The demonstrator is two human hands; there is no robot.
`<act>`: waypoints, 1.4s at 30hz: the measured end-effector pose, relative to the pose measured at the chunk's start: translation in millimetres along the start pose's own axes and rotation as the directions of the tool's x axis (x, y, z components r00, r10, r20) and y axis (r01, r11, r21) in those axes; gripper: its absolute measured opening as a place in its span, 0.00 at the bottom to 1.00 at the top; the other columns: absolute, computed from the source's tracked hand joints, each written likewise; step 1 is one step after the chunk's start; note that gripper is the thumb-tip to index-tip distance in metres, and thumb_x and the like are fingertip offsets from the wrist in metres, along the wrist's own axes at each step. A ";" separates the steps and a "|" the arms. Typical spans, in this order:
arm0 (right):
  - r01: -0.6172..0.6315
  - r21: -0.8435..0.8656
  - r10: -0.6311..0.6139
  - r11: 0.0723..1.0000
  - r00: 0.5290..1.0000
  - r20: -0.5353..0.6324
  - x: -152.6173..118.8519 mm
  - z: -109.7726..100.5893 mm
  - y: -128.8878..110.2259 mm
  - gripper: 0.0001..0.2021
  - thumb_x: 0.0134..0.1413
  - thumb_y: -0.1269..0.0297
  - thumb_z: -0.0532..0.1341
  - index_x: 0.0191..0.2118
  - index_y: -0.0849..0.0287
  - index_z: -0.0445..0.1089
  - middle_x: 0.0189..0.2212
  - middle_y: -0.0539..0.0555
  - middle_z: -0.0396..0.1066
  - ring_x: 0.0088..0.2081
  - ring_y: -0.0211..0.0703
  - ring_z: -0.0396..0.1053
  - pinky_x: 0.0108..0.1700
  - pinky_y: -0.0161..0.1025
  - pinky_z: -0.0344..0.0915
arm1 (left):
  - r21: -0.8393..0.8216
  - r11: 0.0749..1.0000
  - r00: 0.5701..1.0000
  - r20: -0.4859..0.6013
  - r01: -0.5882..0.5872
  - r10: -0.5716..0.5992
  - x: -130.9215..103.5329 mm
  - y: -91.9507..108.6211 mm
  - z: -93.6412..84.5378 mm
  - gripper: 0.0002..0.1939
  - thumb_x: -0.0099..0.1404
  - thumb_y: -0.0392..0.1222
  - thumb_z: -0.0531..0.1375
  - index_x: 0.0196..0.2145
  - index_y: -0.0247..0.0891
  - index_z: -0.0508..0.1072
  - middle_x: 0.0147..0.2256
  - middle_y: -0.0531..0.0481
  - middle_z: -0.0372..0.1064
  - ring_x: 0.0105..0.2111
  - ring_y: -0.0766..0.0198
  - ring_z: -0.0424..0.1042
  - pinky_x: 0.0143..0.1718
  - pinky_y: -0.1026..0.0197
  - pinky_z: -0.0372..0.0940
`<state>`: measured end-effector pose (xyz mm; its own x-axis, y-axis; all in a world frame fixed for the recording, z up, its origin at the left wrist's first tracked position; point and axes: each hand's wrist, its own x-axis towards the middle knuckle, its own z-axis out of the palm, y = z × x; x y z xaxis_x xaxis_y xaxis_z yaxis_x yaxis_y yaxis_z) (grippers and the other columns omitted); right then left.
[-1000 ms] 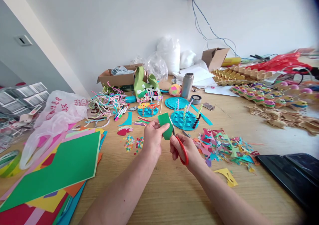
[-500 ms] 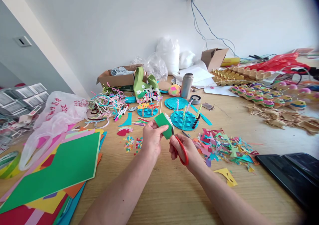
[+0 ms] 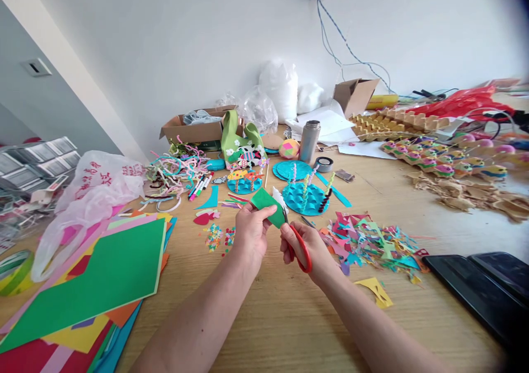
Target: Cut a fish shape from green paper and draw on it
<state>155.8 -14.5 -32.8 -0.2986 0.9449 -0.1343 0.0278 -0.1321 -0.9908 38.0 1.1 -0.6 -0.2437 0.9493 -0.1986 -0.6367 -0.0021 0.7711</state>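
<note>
My left hand (image 3: 253, 231) pinches a small piece of green paper (image 3: 268, 206) between thumb and fingers, above the middle of the table. In my right hand (image 3: 311, 252) are red-handled scissors (image 3: 302, 247), with the blades at the paper's right edge. A white strip (image 3: 279, 200) curls up beside the blades. Just beyond the hands stands a blue egg-tray disc (image 3: 305, 201) with twisted pipe cleaners upright in it. Colourful paper scraps (image 3: 372, 243) lie to the right of my right hand.
Coloured sheets (image 3: 107, 274) are stacked at the left, beside a plastic bag (image 3: 95, 191). Two black phones (image 3: 463, 290) lie at the right edge. Farther back are a metal bottle (image 3: 309, 141), a tape roll (image 3: 324, 165), pipe cleaners (image 3: 182, 172) and painted egg trays (image 3: 442, 161).
The green paper has shifted slightly left, and the white strip now stands farther apart from it. My left hand has moved a little left; the right has barely moved.
</note>
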 end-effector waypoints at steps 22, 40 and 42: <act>-0.012 -0.004 0.012 1.000 1.000 -0.003 -2.1 -0.5 -6.4 0.24 0.43 0.41 0.63 0.23 0.58 0.59 0.16 0.48 0.67 0.14 0.34 0.63 0.15 0.30 0.50 | -0.074 0.993 0.996 -0.014 0.088 -0.090 -6.1 -3.1 4.2 0.14 0.40 0.27 0.67 0.24 0.34 0.68 0.23 0.53 0.70 0.23 0.69 0.68 0.30 0.64 0.62; -0.016 0.013 0.016 1.000 1.000 -0.010 -0.2 -2.6 -3.5 0.23 0.42 0.44 0.65 0.22 0.57 0.57 0.12 0.45 0.64 0.10 0.32 0.60 0.12 0.28 0.47 | -0.039 0.998 0.999 -0.007 0.050 -0.050 -7.3 -3.2 4.0 0.15 0.38 0.29 0.68 0.24 0.35 0.68 0.24 0.54 0.70 0.23 0.68 0.68 0.29 0.63 0.60; -0.015 0.019 0.015 1.000 1.000 -0.011 -0.1 -2.8 -3.4 0.23 0.42 0.44 0.65 0.22 0.57 0.57 0.12 0.45 0.64 0.10 0.32 0.60 0.12 0.28 0.47 | -0.036 0.998 0.999 -0.004 0.048 -0.048 -7.5 -3.3 4.0 0.16 0.38 0.29 0.69 0.25 0.35 0.68 0.24 0.54 0.70 0.23 0.68 0.68 0.29 0.63 0.60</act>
<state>158.4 -13.4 -29.4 -0.2880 0.9459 -0.1496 0.0146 -0.1519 -0.9883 44.8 -4.7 0.8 -0.2161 0.9470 -0.2378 -0.6737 0.0317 0.7384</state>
